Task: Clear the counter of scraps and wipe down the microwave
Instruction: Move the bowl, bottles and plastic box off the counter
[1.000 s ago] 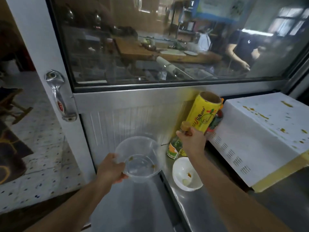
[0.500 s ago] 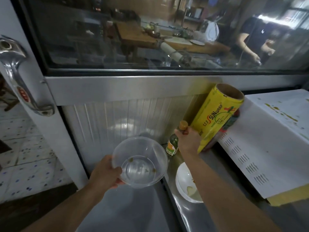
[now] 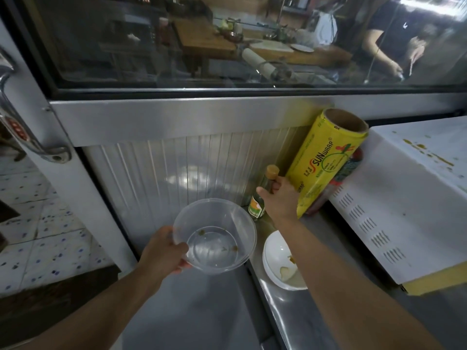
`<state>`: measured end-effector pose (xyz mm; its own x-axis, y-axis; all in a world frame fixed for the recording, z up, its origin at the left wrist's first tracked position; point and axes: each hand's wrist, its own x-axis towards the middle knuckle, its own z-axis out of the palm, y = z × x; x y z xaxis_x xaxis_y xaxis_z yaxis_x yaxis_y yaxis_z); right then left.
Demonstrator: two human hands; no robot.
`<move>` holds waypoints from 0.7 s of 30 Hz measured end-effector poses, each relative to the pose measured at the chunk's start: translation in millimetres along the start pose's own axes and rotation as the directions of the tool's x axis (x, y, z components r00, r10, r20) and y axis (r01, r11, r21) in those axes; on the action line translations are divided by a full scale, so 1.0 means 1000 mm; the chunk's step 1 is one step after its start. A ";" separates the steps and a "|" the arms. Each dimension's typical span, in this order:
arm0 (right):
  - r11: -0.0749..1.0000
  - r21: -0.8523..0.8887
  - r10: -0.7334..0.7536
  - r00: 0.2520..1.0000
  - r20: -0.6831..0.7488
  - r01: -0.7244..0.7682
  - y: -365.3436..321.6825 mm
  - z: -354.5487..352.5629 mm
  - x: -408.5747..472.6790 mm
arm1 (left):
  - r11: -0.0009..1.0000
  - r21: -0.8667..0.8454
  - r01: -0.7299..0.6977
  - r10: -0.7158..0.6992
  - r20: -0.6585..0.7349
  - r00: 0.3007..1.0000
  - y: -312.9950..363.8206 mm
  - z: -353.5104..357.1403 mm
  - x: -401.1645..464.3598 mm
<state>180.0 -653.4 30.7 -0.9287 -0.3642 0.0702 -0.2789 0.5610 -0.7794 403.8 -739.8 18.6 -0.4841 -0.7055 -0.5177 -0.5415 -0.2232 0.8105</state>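
Two hands work in the head view: the left hand [image 3: 164, 251] grips the rim of a clear plastic bowl [image 3: 214, 236] holding a few scraps, at six o'clock; the right hand [image 3: 280, 198] pinches a small bottle [image 3: 262, 193] by its neck, beside the yellow wrap roll [image 3: 326, 160]. At three o'clock stands the stained white microwave [image 3: 409, 193], a white dish [image 3: 280, 261] before it.

Glass window [image 3: 177, 41], ribbed metal wall [image 3: 177, 168], tiled floor [image 3: 38, 236]

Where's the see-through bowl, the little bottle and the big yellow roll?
clear plastic bowl [image 3: 214, 245]: head view, on its see-through bottom.
small bottle [image 3: 256, 207]: head view, on its label.
yellow roll of wrap [image 3: 326, 162]: head view, on its printed side.
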 end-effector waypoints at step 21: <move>0.934 -0.290 0.274 0.938 0.213 -0.207 0.109 -0.081 -0.084 | 0.996 0.088 0.003 -0.004 0.002 1.000 -0.021 0.013 -0.032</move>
<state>207.8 -501.3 -10.2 -0.8951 -0.3467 -0.2802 -0.1398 0.8152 -0.5621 421.7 -703.6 14.3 -0.4833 -0.7035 -0.5210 -0.6015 -0.1656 0.7815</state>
